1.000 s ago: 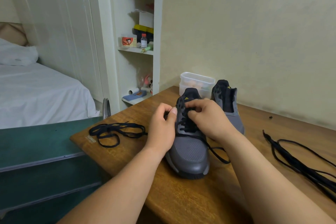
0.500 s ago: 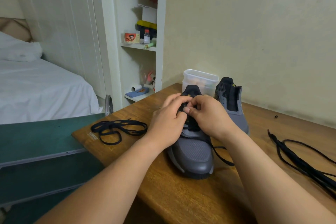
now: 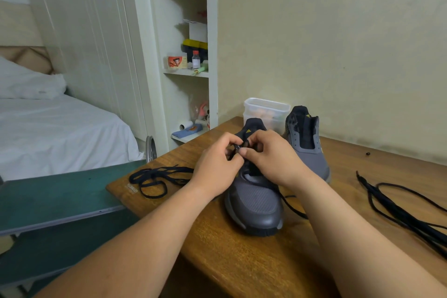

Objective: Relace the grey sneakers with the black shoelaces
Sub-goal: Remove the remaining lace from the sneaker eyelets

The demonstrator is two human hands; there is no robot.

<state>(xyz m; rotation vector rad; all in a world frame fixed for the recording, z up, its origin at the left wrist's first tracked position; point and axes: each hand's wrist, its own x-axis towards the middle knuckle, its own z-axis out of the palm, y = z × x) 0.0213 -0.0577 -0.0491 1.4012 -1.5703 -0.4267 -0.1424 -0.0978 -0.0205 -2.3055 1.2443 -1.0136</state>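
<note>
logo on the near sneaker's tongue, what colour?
Yellow logo on a black tongue; clearest in the head view.

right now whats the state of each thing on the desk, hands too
near sneaker, upright, partly laced
far sneaker, upright, no lace showing
black shoelace, end pinched above the near sneaker's tongue
left hand, pinches the black shoelace
right hand, pinches the black shoelace
loose lace, lying tangled, left of the hands
lace bundle, lying slack, right of the sneakers
plastic tub, lid on, behind the sneakers
</note>
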